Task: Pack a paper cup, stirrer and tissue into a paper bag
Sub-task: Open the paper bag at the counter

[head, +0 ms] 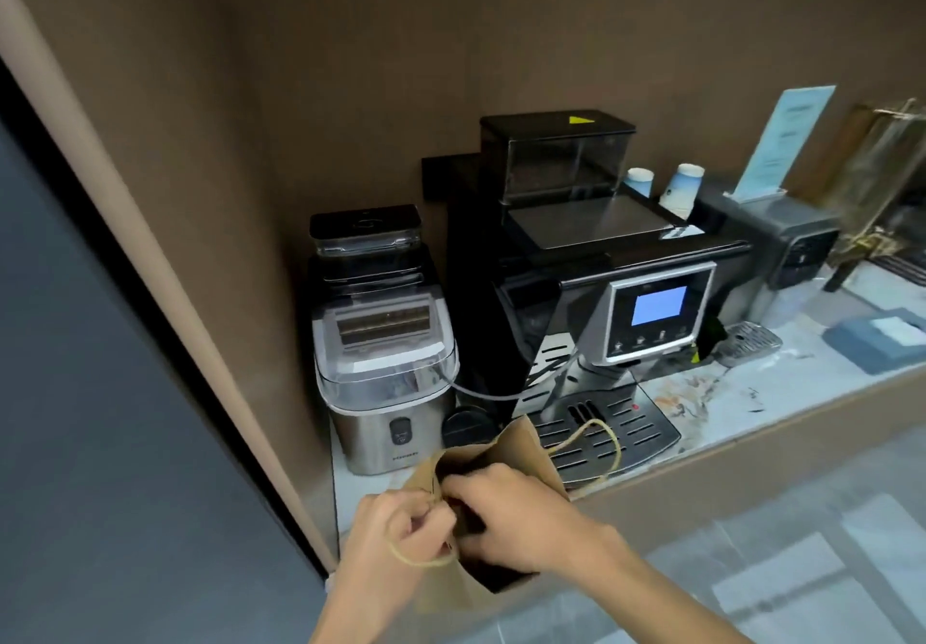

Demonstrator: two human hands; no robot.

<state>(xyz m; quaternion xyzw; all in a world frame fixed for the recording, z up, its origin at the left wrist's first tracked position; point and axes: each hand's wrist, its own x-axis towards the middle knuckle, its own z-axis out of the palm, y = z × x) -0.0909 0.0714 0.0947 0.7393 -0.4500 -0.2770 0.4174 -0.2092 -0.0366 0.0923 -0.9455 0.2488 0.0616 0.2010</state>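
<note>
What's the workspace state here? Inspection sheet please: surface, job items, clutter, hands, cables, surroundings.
Surface: pale marbled counter, stained near the coffee machine.
Job's things: paper bag held open at the counter edge; paper cups stacked upside down behind the coffee machine; tissue box at right; stirrer not seen.
Clutter: coffee machine, ice maker, small grey machine, sign holder.
Grippers: left hand grips the bag rim and one twine handle; right hand at the bag mouth, fingers partly inside.
Cables: clear tube from ice maker to coffee machine.
Surroundings: brown alcove wall, tiled floor.
</note>
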